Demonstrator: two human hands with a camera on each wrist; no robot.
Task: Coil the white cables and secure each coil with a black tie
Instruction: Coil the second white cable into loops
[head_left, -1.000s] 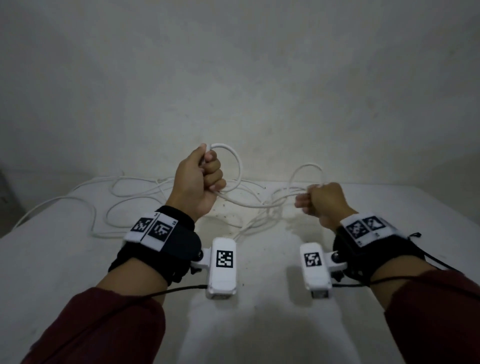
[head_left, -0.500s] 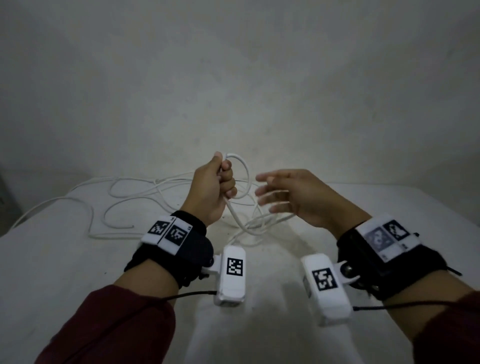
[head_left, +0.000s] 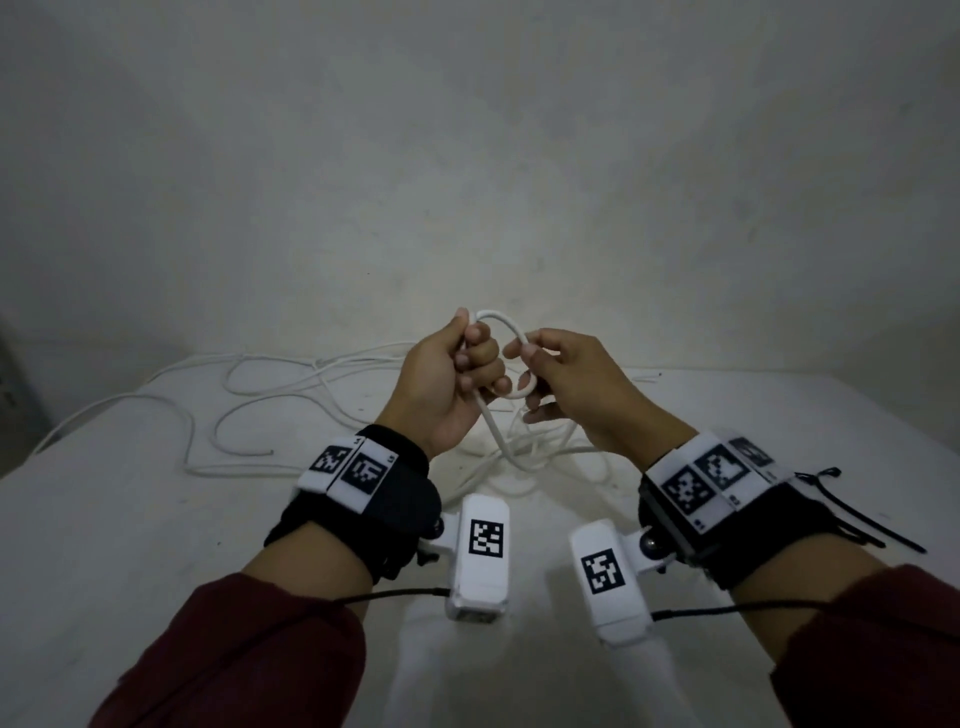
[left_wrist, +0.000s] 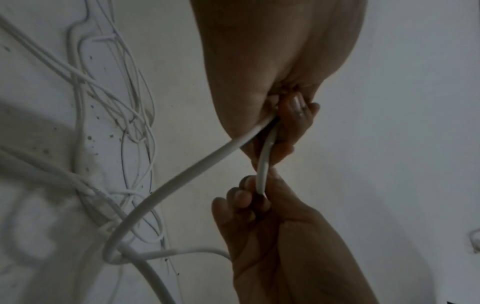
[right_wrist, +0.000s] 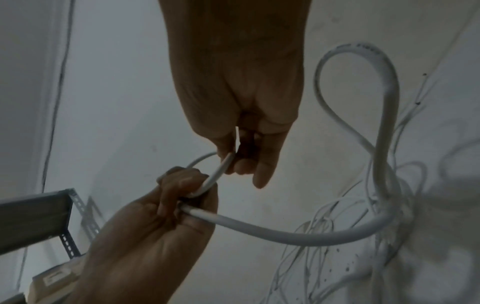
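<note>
**Cable loop held between both hands above the bench**

Left hand (head_left: 451, 387): raised above the middle of the bench (head_left: 130, 525), fingers curled round the thick white cable (head_left: 511, 340); cable clamped in the fist, one small loop standing up out of it. Seen from the right wrist view as the lower hand (right_wrist: 166, 211), with the cable leaving the fist toward the right (right_wrist: 285, 232).

Right hand (head_left: 576, 387): just beside the left, touching the far side of the same loop. Thumb and fingertips (right_wrist: 235, 164) pinched on the strand; remaining fingers loosely bent. In the left wrist view, the same hand (left_wrist: 259, 205) closed on a short curved run of cable (left_wrist: 262, 174).

Cable path: from the left fist downward to the bench surface, curving into a wide bend near the middle, then joining a loose tangle of thinner white cables (head_left: 322, 384) spread toward the far-left corner and the far edge. One free end (head_left: 270, 453) lying left of centre.

Black ties (head_left: 862, 525): lying on the bench close beside the right wrist, toward the right edge, untouched.

Wrist units with printed markers (head_left: 485, 538) strapped on both forearms. Grey metal shelf frame (right_wrist: 39, 218) visible beyond the bench in the right wrist view.
</note>
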